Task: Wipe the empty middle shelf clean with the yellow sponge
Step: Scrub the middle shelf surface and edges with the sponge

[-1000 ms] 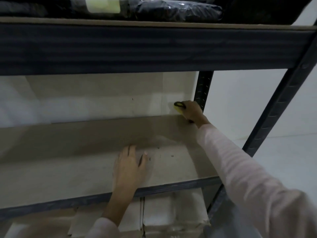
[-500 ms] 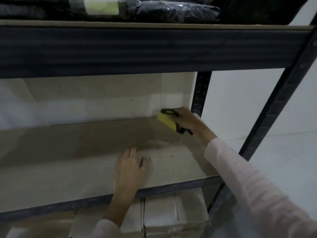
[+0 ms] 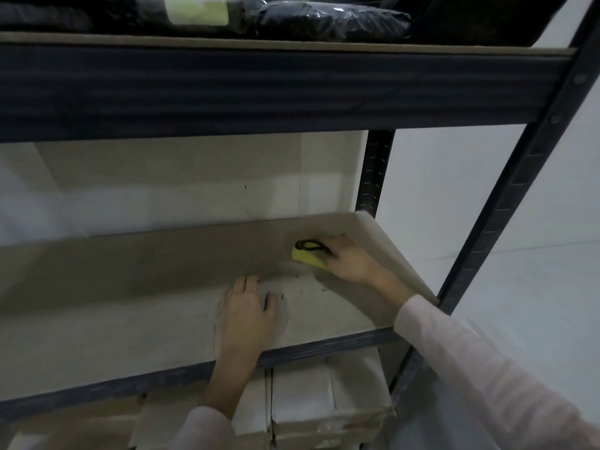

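Note:
The middle shelf (image 3: 113,313) is a bare pale board with a dark metal front rail. My right hand (image 3: 349,259) grips the yellow sponge (image 3: 308,257), which has a dark top side, and presses it flat on the board at the right middle of the shelf. My left hand (image 3: 245,315) lies palm down on the board near the front rail, fingers slightly spread, holding nothing. A few small dark specks (image 3: 300,289) dot the board between the two hands.
The upper shelf beam (image 3: 259,92) hangs low above, with black wrapped bundles (image 3: 324,17) on top. Dark metal uprights (image 3: 506,196) stand at the right. Cardboard boxes (image 3: 324,404) sit on the shelf below. A white wall lies behind.
My right hand has dragged the sponge from the back right corner forward and to the left along the board. My left hand has stayed flat in the same place.

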